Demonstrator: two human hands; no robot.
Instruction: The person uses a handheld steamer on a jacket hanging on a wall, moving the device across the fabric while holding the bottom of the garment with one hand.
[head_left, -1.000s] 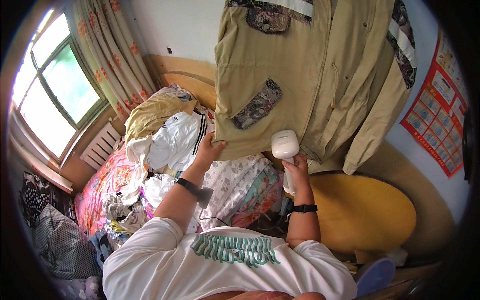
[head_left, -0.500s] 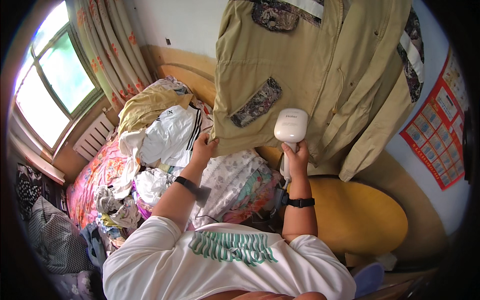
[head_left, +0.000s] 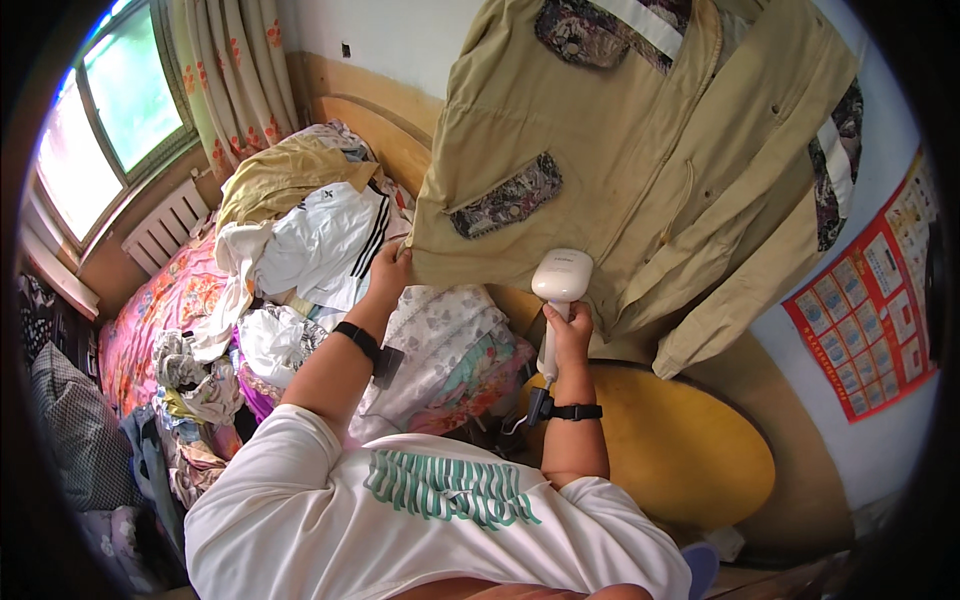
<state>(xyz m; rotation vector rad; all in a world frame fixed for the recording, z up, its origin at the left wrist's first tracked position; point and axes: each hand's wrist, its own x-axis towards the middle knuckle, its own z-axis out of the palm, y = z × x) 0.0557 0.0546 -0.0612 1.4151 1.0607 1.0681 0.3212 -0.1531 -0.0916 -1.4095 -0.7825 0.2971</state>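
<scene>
A khaki jacket (head_left: 600,150) with dark patterned pocket flaps hangs in front of me. My left hand (head_left: 391,266) pinches the left lower corner of its hem. In my right hand (head_left: 569,330) is a white handheld garment steamer (head_left: 561,276), gripped by its handle, its head close to the jacket's lower edge. Whether the head touches the cloth I cannot tell. A cord runs down from the handle past my right wrist. Both wrists wear black straps.
On the left, a bed with a red floral cover (head_left: 135,325) bears heaped clothes, among them a white garment with black stripes (head_left: 325,245). A yellow oval board (head_left: 670,440) stands at lower right. A red poster (head_left: 865,310) hangs on the right wall, and a curtained window is at upper left.
The steamer in my right hand has moved down along the jacket toward its hem. My left hand keeps its pinch, drawing the corner slightly left and up. The whole view has tilted somewhat.
</scene>
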